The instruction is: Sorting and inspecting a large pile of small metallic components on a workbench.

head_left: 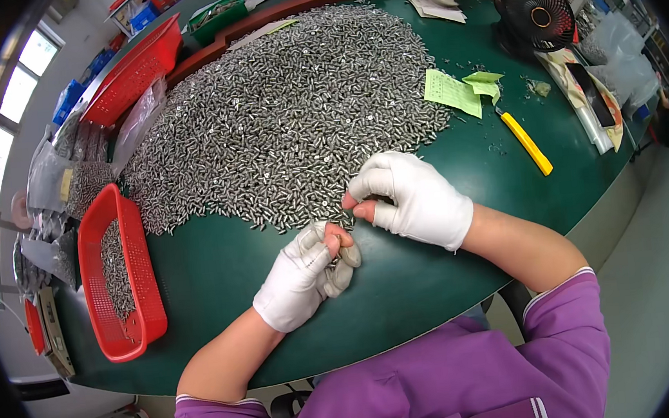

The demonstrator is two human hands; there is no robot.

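A broad heap of small silvery, screw-like metal parts (287, 110) spreads over the green table. Both hands wear white gloves with some fingertips bare. At the near edge of the heap, my left hand (304, 270) is curled, palm partly up, with a few of the metal parts in its fingers. Just right of it and slightly farther away, my right hand (412, 199) has its thumb and forefinger brought together beside the heap's edge. Whatever lies between those fingertips is too small to make out.
A red plastic basket (153, 302) with metal parts stands at left; another red basket (139, 71) sits farther back. At right are green paper slips (451, 92), a yellow-handled cutter (527, 144), a black fan (537, 14) and a phone (590, 94). A green bin (217, 20) stands behind.
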